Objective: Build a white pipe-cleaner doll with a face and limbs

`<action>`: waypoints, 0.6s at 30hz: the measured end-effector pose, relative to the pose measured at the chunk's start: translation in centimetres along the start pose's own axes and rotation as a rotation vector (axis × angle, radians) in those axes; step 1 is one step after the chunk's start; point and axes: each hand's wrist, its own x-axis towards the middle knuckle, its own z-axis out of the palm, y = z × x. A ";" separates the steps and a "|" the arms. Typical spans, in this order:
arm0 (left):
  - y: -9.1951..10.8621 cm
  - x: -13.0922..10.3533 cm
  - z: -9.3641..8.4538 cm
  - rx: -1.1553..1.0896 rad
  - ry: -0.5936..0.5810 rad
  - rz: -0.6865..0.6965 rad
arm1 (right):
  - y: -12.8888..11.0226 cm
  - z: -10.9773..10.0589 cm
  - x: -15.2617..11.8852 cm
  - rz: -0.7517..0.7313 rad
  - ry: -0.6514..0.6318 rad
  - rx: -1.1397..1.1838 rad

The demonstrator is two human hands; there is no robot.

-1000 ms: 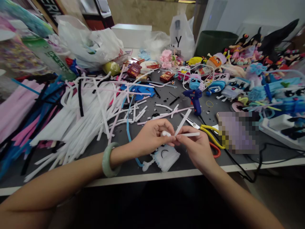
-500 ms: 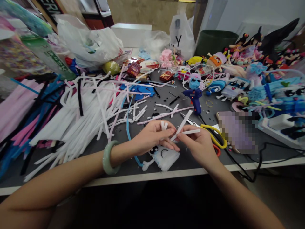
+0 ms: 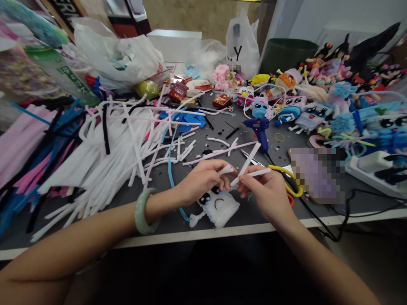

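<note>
Short white pipe cleaners (image 3: 225, 170) stick out between the fingers of my left hand (image 3: 203, 180), which is curled round them. Opposite it, my right hand (image 3: 265, 188) pinches two more white pipe cleaners (image 3: 249, 159) that cross in a V. The hands nearly meet at the fingertips. Below them on the table lies a white fuzzy figure (image 3: 222, 208) with black eyes and a curved mouth. Scissors with yellow handles (image 3: 292, 186) lie just beyond my right hand, partly hidden. A blue glue gun (image 3: 259, 129) stands farther back.
A big heap of white pipe cleaners (image 3: 104, 156) covers the left side, with pink, blue and black ones beside it. To the right are a phone (image 3: 313, 176), a white power strip (image 3: 369, 173) and loose cables. Several fuzzy dolls (image 3: 318, 116) crowd the back right.
My left hand has turned and its fingers have curled in, so its pipe cleaners now point sideways. More of the white figure's face shows. My right hand has barely moved.
</note>
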 end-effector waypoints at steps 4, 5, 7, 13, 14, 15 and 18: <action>-0.2 -0.1 -0.2 0.074 0.027 -0.010 | -0.7 0.2 -0.2 -0.015 0.025 -0.038; -0.3 -0.1 -0.2 0.078 0.023 -0.013 | -0.8 0.2 -0.3 -0.016 0.035 -0.052; -0.4 -0.2 -0.1 0.079 0.009 0.003 | -0.9 0.3 -0.3 -0.017 0.042 -0.060; -0.5 -0.2 0.1 0.060 0.020 0.040 | 0.0 0.0 0.0 0.014 0.006 0.099; -0.4 -0.2 0.1 0.077 -0.002 0.047 | 0.1 0.0 0.1 0.031 0.010 0.131; -0.4 -0.3 0.2 0.111 -0.030 0.059 | 0.1 0.0 0.1 0.051 0.018 0.159; -0.2 -0.5 0.2 0.249 -0.096 0.113 | -0.1 0.2 0.2 0.097 0.051 0.210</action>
